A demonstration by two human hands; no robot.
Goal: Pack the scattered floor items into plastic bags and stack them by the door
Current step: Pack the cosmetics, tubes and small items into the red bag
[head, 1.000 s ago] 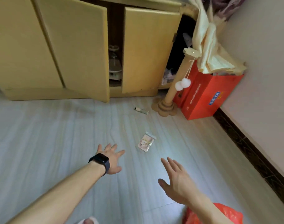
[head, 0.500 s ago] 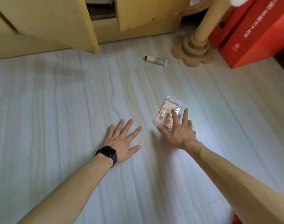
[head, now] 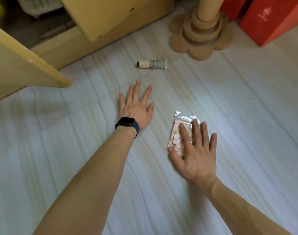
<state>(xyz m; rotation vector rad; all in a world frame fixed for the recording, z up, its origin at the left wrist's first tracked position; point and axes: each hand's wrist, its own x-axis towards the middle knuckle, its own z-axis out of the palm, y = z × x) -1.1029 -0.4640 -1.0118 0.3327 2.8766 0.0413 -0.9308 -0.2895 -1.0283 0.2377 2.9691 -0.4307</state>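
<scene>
A small clear packet with pink contents point(head: 178, 126) lies flat on the pale floor. My right hand point(head: 195, 150) rests over its lower right half, fingers spread, not closed around it. My left hand point(head: 136, 107), with a dark watch on the wrist, is spread palm-down on the floor to the left of the packet. A small tube with a black cap and patterned body point(head: 151, 64) lies on its side beyond my left hand's fingertips, apart from them. No plastic bag is visible.
An open yellow cabinet door point(head: 29, 70) juts out at the left, and a second door point(head: 114, 17) hangs open behind the tube. A cardboard post with a flower-shaped base point(head: 201, 39) stands at the back right, next to red boxes point(head: 270, 22).
The view has dropped closer to the floor. My right hand slid further over the packet. My left hand moved forward towards the tube.
</scene>
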